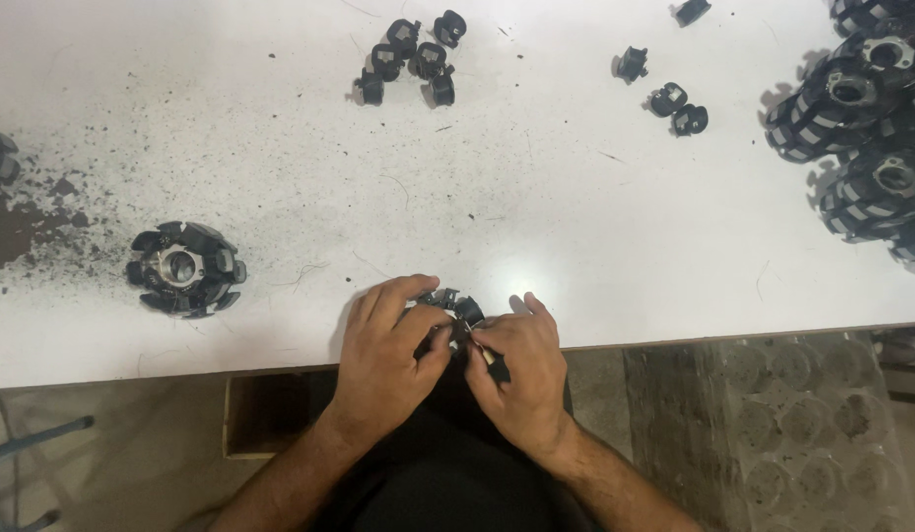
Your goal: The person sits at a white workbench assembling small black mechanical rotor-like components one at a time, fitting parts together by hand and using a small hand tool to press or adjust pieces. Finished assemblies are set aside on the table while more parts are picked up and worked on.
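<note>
At six o'clock on the white table's (576, 227) edge, left hand (388, 350) and right hand (516, 369) pinch one small black stator core (455, 307); fingertips should stay closed firmly, keeping it steady.

No labels, signs or screens are visible. The only packaging is a clear plastic tray (773, 433) with rows of round moulded pockets, standing below the near right edge of the white table (576, 197), right of the person.
</note>
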